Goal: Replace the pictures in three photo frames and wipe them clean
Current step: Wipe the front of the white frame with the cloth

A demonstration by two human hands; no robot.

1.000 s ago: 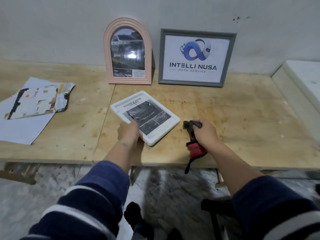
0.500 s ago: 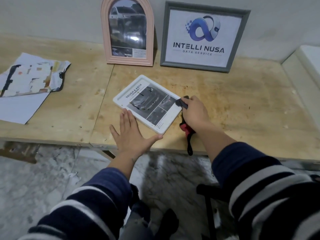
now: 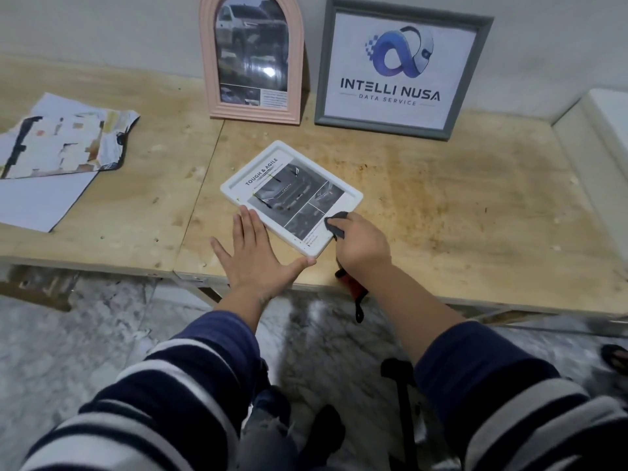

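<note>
Since a second ago, right hand [image 3: 363,244] gripping dark cloth [image 3: 334,223] reaches white frame [image 3: 292,198]; flat, open left hand [image 3: 255,256] braces its near edge.

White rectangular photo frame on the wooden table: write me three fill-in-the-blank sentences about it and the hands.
1. The white rectangular photo frame lies ____ on the wooden table.
2. The right hand presses a dark ____ onto its glass.
3. The left hand steadies the frame with ____ fingers.

Missing words: flat; cloth; straight
</note>
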